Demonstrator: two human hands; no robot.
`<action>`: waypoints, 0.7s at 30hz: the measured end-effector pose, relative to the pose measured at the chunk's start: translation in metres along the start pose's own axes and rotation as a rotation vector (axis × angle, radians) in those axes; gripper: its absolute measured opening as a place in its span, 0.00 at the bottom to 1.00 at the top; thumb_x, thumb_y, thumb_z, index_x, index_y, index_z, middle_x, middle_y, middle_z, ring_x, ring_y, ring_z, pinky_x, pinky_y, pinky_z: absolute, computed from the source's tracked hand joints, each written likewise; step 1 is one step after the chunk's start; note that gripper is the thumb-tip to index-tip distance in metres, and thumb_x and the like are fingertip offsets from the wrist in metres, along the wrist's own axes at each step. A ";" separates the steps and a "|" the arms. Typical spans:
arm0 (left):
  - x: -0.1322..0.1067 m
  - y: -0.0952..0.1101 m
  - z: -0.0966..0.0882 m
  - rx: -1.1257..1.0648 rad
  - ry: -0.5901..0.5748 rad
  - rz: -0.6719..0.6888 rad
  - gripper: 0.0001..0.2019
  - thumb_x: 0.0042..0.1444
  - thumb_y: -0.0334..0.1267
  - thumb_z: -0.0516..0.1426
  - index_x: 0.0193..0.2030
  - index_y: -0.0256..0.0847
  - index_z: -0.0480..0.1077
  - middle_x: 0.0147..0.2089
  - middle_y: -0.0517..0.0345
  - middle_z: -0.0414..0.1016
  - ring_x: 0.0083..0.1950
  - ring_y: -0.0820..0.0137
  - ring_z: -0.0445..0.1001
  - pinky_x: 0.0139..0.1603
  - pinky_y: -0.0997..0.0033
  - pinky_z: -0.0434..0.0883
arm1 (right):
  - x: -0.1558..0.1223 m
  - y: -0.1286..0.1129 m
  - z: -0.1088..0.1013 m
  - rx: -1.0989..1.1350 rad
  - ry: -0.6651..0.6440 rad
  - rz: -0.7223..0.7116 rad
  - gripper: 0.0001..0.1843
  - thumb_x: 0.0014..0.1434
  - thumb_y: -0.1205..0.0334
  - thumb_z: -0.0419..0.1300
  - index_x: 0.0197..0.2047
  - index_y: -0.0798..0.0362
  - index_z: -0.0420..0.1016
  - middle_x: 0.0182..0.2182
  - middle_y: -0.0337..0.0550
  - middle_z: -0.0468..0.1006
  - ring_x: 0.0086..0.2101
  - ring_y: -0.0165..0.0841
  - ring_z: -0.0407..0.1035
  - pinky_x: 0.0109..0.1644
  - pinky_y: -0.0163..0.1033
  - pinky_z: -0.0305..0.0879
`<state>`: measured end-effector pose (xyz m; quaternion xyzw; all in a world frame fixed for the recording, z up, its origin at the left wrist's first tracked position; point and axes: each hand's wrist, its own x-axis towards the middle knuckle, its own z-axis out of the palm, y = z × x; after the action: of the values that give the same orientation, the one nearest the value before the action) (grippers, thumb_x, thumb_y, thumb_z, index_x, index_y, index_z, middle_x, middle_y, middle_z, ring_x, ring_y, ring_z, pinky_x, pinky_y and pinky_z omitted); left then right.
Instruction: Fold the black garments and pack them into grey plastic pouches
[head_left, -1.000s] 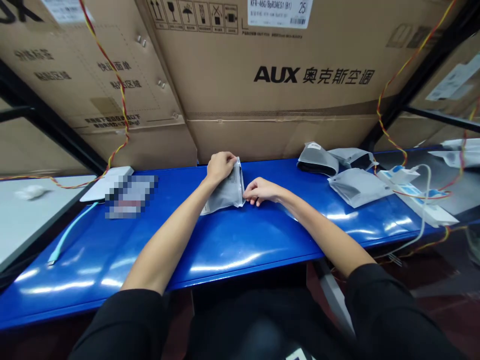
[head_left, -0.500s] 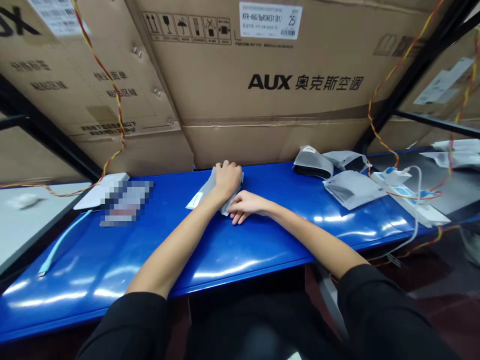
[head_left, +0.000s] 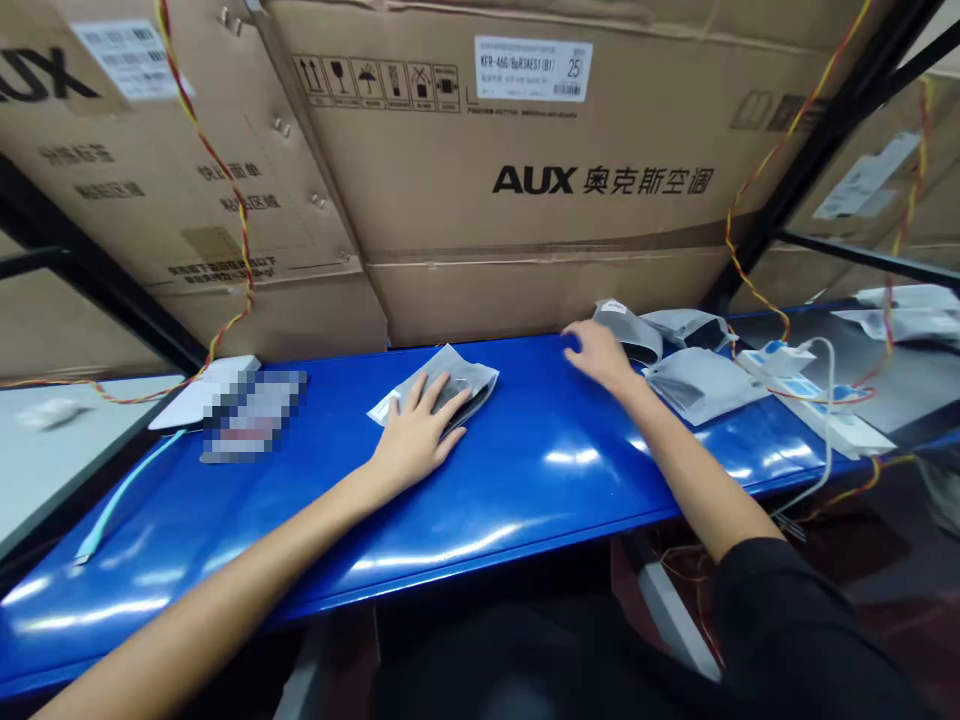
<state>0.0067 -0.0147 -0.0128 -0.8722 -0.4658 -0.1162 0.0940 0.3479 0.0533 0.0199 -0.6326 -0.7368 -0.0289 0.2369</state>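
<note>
- Frosted grey translucent plastic pouch (head_left: 478, 376), the landmark: flat on the glossy blue tabletop (head_left: 480, 500); its middle is hidden by fingers, and its dark contents are hard to make out.
- Left hand (head_left: 415, 437): laid over the pouch's near side, fingers spread wide and palm down, pressing on it rather than gripping it; the forearm is cut off at the lower edge.
- Right hand (head_left: 598, 356): to the right of the pouch, slightly blurred, thumb and forefinger parted, with nothing visible between them; its outer fingers are hard to distinguish.
- Upright frosted pouch with a white label (head_left: 634, 328): farther right of the landmark, partly covered by the right hand; contact cannot be told.
- Flat frosted white pouch (head_left: 705, 388): beyond it, rightward of the landmark, contents obscured.
- Pixelated rectangular packet (head_left: 256, 415): left of the landmark, print illegible, its blocks also masking part of a flat white device (head_left: 196, 393).
- Large brown cardboard box (head_left: 442, 215): behind the landmark, top cut off.
</note>
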 end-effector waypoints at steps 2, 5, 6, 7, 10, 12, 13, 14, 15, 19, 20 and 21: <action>-0.008 -0.005 0.005 -0.032 0.009 -0.005 0.27 0.71 0.45 0.50 0.76 0.56 0.60 0.80 0.48 0.49 0.80 0.37 0.43 0.67 0.25 0.62 | 0.004 0.048 -0.005 -0.239 0.108 0.082 0.28 0.57 0.64 0.67 0.62 0.54 0.76 0.62 0.61 0.74 0.60 0.55 0.68 0.62 0.57 0.65; -0.002 -0.011 0.014 -0.048 0.013 0.064 0.25 0.71 0.37 0.48 0.73 0.56 0.65 0.79 0.51 0.54 0.80 0.37 0.43 0.68 0.23 0.60 | 0.004 0.093 -0.001 -0.336 0.058 0.082 0.28 0.59 0.65 0.65 0.64 0.51 0.75 0.65 0.59 0.72 0.59 0.52 0.69 0.58 0.53 0.67; 0.002 -0.013 0.017 -0.054 0.011 0.098 0.26 0.71 0.34 0.48 0.72 0.56 0.66 0.78 0.52 0.56 0.80 0.38 0.43 0.69 0.23 0.60 | 0.005 0.100 0.001 -0.323 0.053 0.087 0.25 0.61 0.67 0.62 0.62 0.51 0.77 0.63 0.58 0.75 0.57 0.49 0.71 0.57 0.50 0.67; 0.007 -0.015 0.020 -0.063 0.009 0.132 0.26 0.70 0.33 0.48 0.72 0.55 0.67 0.78 0.53 0.57 0.80 0.39 0.43 0.69 0.25 0.60 | 0.005 0.104 0.004 -0.304 0.063 0.099 0.23 0.62 0.70 0.60 0.59 0.51 0.79 0.60 0.57 0.77 0.55 0.47 0.73 0.55 0.47 0.68; 0.022 -0.020 0.023 -0.105 -0.013 0.232 0.25 0.71 0.33 0.48 0.71 0.54 0.68 0.78 0.56 0.58 0.81 0.42 0.41 0.70 0.30 0.65 | 0.009 0.105 0.009 -0.265 0.133 0.154 0.22 0.63 0.72 0.57 0.58 0.53 0.81 0.55 0.56 0.82 0.50 0.47 0.78 0.52 0.47 0.71; 0.034 -0.022 0.024 -0.148 -0.036 0.313 0.25 0.72 0.34 0.48 0.71 0.55 0.68 0.78 0.57 0.57 0.81 0.43 0.42 0.69 0.32 0.66 | 0.014 0.102 0.005 -0.233 0.228 0.177 0.24 0.64 0.71 0.56 0.60 0.54 0.80 0.56 0.57 0.81 0.52 0.49 0.78 0.53 0.49 0.72; 0.043 -0.021 0.025 -0.173 -0.045 0.357 0.24 0.72 0.34 0.49 0.71 0.56 0.68 0.78 0.56 0.57 0.81 0.44 0.42 0.69 0.32 0.65 | 0.017 0.100 0.000 -0.191 0.307 0.177 0.23 0.64 0.72 0.55 0.60 0.55 0.81 0.56 0.57 0.81 0.53 0.49 0.78 0.54 0.48 0.72; 0.052 -0.019 0.026 -0.197 -0.047 0.398 0.24 0.71 0.34 0.50 0.71 0.56 0.68 0.78 0.56 0.58 0.81 0.44 0.43 0.70 0.32 0.65 | 0.019 0.097 -0.005 -0.131 0.405 0.163 0.23 0.64 0.72 0.54 0.58 0.56 0.82 0.55 0.57 0.82 0.54 0.48 0.78 0.56 0.47 0.71; 0.064 -0.016 0.029 -0.219 -0.041 0.435 0.24 0.71 0.34 0.50 0.70 0.56 0.68 0.78 0.55 0.59 0.81 0.44 0.44 0.70 0.32 0.65 | 0.021 0.093 -0.011 -0.060 0.513 0.135 0.22 0.64 0.71 0.54 0.56 0.57 0.83 0.54 0.57 0.83 0.54 0.46 0.78 0.57 0.46 0.71; 0.130 0.020 0.052 -0.282 0.012 0.601 0.21 0.71 0.37 0.53 0.68 0.49 0.72 0.76 0.48 0.61 0.81 0.44 0.46 0.73 0.36 0.62 | 0.023 0.063 -0.037 0.142 0.803 -0.059 0.20 0.65 0.68 0.54 0.52 0.58 0.85 0.50 0.54 0.85 0.52 0.43 0.80 0.60 0.43 0.72; 0.149 0.034 0.058 -0.298 0.025 0.651 0.21 0.70 0.37 0.53 0.67 0.47 0.72 0.76 0.47 0.62 0.80 0.45 0.47 0.74 0.37 0.61 | 0.021 0.054 -0.042 0.151 0.812 -0.099 0.19 0.65 0.67 0.55 0.51 0.57 0.85 0.49 0.53 0.85 0.52 0.43 0.80 0.60 0.44 0.72; 0.169 0.049 0.065 -0.318 0.040 0.686 0.21 0.70 0.36 0.54 0.66 0.47 0.73 0.75 0.47 0.63 0.80 0.45 0.48 0.74 0.37 0.60 | 0.019 0.043 -0.046 0.149 0.804 -0.128 0.19 0.65 0.67 0.54 0.51 0.55 0.85 0.50 0.52 0.85 0.52 0.42 0.80 0.60 0.44 0.72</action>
<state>0.1459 0.1098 -0.0286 -0.9787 -0.1210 -0.1659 0.0000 0.4016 0.0636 0.0568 -0.5049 -0.6234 -0.2349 0.5490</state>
